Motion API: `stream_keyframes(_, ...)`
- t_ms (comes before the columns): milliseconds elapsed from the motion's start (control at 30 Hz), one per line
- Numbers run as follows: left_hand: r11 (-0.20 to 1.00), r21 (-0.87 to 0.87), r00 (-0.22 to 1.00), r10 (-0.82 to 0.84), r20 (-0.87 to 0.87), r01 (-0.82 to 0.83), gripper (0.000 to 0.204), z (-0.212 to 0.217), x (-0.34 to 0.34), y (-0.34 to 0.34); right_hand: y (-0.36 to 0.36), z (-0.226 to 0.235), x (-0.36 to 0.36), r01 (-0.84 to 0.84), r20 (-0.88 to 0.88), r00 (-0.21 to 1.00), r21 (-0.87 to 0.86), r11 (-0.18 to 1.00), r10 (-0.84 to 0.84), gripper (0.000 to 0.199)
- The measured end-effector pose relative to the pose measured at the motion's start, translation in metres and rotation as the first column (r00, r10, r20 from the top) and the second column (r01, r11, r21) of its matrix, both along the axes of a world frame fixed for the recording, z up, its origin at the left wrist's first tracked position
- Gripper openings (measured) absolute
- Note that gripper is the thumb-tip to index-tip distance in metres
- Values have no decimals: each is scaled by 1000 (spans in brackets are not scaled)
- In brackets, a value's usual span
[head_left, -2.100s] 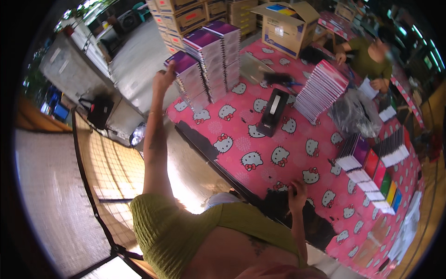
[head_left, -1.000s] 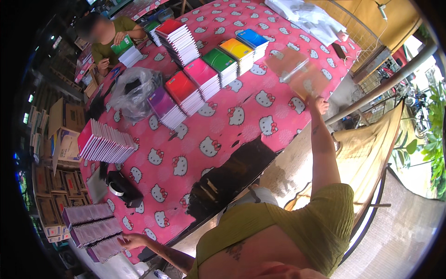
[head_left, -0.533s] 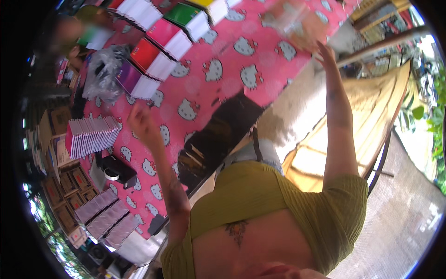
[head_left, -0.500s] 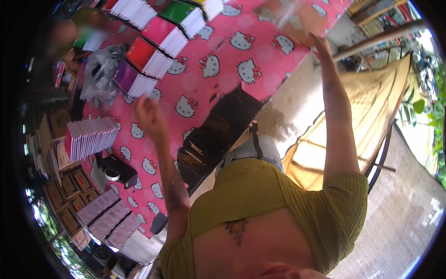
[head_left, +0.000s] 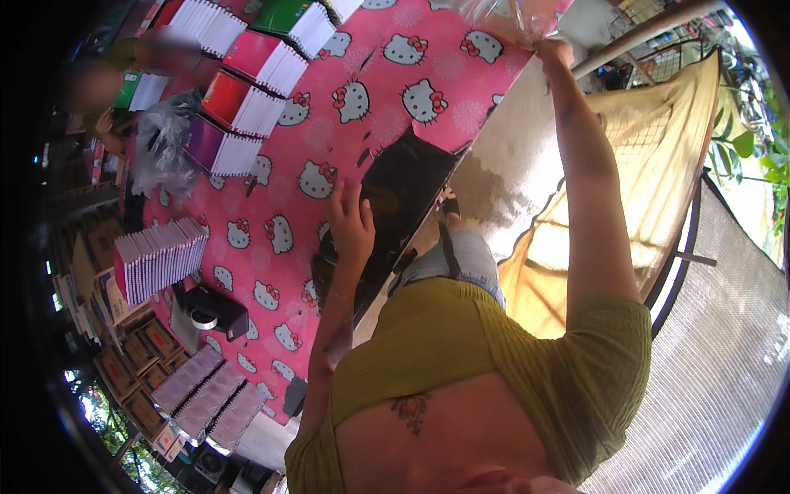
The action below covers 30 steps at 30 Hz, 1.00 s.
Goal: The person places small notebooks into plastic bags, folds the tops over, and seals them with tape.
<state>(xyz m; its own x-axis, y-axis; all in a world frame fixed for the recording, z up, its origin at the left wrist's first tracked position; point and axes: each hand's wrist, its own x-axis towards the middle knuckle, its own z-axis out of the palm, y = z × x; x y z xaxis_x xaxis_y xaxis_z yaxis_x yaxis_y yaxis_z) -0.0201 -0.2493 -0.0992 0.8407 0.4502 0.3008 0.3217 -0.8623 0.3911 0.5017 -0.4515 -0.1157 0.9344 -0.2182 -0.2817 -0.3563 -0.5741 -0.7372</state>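
Observation:
My left hand (head_left: 352,224) hovers or rests over the black patch (head_left: 407,177) at the table's near edge; I cannot tell whether it touches. Its fingers are stretched and slightly apart, with nothing in them. Far off to the right, my right hand (head_left: 556,54) is closed on the edge of a clear plastic bag (head_left: 512,23) at the table's far right side. The bag runs out of the top of the picture. Stacked spiral notebooks with purple (head_left: 216,146), red (head_left: 233,100), pink (head_left: 259,59) and green (head_left: 288,20) covers stand beyond my left hand.
Crumpled clear plastic (head_left: 167,144) lies left of the notebooks, near a blurred person. On the pink cat-print tablecloth (head_left: 280,198) sit another notebook stack (head_left: 162,257), a black box with a tape roll (head_left: 216,313), and spiral-bound stacks (head_left: 202,393). Cardboard boxes (head_left: 136,362) stand at the left.
My left hand has moved right and nearer, from beside the purple notebooks to over the black patch. My right hand has closed on the plastic bag. The view has shifted slightly.

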Motion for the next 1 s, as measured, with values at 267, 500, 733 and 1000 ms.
stream_keyframes(267,999,-35,999,-38,18,39,39,4,1,1,6,-24,14,35,218,976,-46,998,-24,54)
stream_keyframes(500,982,-174,989,-50,138,74,41,18,68,14,20,-17,32,40,156,988,-146,989,-17,84)
stream_keyframes(733,966,-153,960,-173,221,210,39,30,305,61,49,-8,-22,-69,276,950,-269,961,146,87)
stream_keyframes(1000,988,-106,955,77,-288,-111,43,7,503,75,43,-11,-22,-58,369,918,-238,969,145,89)
